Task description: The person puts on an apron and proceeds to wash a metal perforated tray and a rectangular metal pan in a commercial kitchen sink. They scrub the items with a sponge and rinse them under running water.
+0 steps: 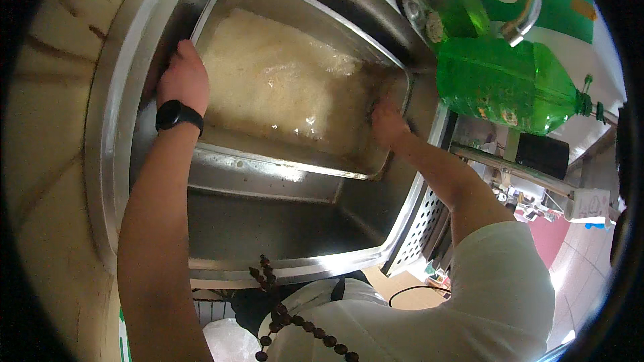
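Observation:
A deep rectangular stainless-steel pan (282, 161) sits at a slant inside a metal sink. Cloudy liquid and a broad, pale, wet mass (282, 75) fill much of it; what the mass is made of cannot be told. My left hand (185, 78), with a black watch (176, 115) on the wrist, grips the pan's left rim, its fingertips partly hidden. Across the pan, my right hand (388, 123) reaches over the right rim. Its fingers are inside by the end wall, blurred and in shadow, so whether they grip the pan is unclear.
The steel sink (282, 231) surrounds the pan. At the right, a large green plastic bottle (503, 80) lies on its side beneath a curved faucet (523, 20). A perforated metal panel (422, 226) borders the sink's right side. A dark bead string (302, 322) hangs before my chest.

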`<control>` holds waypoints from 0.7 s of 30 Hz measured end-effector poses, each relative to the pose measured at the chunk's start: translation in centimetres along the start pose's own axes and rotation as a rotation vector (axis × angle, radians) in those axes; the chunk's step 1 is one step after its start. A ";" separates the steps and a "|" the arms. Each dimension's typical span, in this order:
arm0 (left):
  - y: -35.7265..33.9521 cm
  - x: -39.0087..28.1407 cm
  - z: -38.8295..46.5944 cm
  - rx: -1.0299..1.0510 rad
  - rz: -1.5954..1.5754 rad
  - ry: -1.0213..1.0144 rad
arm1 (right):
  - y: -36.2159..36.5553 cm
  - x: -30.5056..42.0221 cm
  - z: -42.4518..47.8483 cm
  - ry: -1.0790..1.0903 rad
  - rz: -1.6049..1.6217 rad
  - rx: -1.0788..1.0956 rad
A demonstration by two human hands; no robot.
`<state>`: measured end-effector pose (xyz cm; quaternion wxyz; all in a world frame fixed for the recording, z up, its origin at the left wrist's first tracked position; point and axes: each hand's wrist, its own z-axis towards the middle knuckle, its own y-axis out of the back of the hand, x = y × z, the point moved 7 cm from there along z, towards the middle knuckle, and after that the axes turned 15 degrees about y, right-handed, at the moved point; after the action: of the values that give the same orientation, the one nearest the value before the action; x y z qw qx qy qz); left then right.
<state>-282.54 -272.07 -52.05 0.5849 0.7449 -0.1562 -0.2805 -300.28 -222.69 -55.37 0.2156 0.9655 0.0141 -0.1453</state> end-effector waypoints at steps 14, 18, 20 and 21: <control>0.1 0.4 -0.2 -0.046 0.029 0.008 | 5.2 3.4 -2.7 0.248 0.218 0.189; 0.4 -0.5 0.3 0.091 -0.109 0.060 | 3.4 -4.3 1.6 0.066 -0.010 -0.219; -0.6 -0.1 -0.3 0.183 -0.096 0.080 | 1.4 -3.2 3.0 0.077 -0.009 -0.159; -0.6 0.2 -0.3 0.145 -0.053 0.066 | 1.6 -0.9 3.2 0.124 -0.020 -0.107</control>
<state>-282.26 -271.78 -52.60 0.5267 0.7979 -0.1370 -0.2593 -301.91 -225.43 -57.22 0.2640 0.9596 0.0448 -0.0862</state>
